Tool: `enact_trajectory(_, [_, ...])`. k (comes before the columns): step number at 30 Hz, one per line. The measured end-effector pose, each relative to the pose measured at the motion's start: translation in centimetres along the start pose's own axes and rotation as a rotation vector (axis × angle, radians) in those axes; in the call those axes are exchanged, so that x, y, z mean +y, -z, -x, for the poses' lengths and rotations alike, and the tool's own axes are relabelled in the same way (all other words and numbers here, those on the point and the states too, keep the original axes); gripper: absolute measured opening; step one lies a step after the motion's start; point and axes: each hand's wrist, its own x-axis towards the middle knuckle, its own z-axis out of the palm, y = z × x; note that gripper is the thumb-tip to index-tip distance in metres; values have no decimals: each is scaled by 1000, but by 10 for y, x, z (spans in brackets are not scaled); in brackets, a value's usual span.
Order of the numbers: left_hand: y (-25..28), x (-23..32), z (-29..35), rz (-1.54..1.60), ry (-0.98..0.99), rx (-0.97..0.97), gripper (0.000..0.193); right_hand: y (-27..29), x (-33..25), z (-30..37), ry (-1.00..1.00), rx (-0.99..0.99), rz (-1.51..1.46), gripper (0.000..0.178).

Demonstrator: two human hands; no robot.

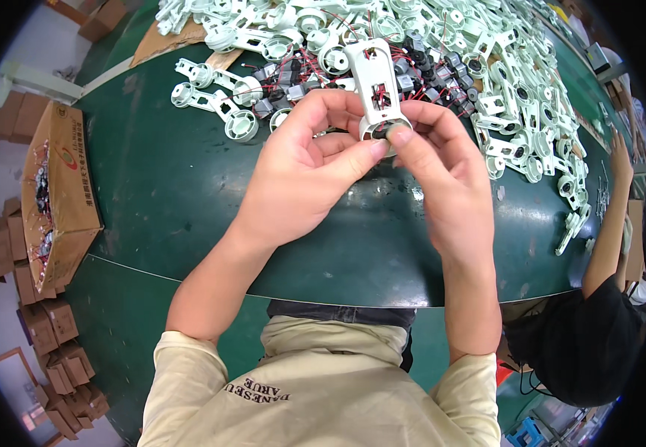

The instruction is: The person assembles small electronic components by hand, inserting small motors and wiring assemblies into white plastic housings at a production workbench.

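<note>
In front of me I hold a pale green plastic housing (371, 71) upright over the table. It has a long slotted body and a round ring at its near end. Red wires show through its slot, and a small dark part (380, 132) sits in the ring. My left hand (300, 171) grips the ring from the left, fingers curled behind it and thumb at the dark part. From the other side my right hand (446, 167) closes on the ring, its thumb pressed against the dark part. The fingers behind the housing are partly hidden.
A heap of similar pale green housings (517, 97) covers the table's far side and right. Several small grey motors (289, 78) with red wires lie before it. A cardboard box (69, 186) of wired parts stands left. At right is a co-worker's arm (607, 231).
</note>
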Motion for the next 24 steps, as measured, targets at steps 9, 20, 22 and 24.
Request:
enact_trajectory(9, [-11, -16, 3, -420, -289, 69, 28, 0, 13, -2, -64, 39, -178, 23])
enact_trajectory(20, [-7, -1, 4, -59, -136, 24, 32, 6, 5, -3, 6, -96, -151, 32])
enact_trajectory(22, [-7, 2, 4, -63, -138, 26, 32, 5, 5, -4, 3, -119, -129, 30])
enact_trajectory(24, [-7, 4, 5, -65, -98, 46, 34, 2, 5, -2, 37, -107, -102, 30])
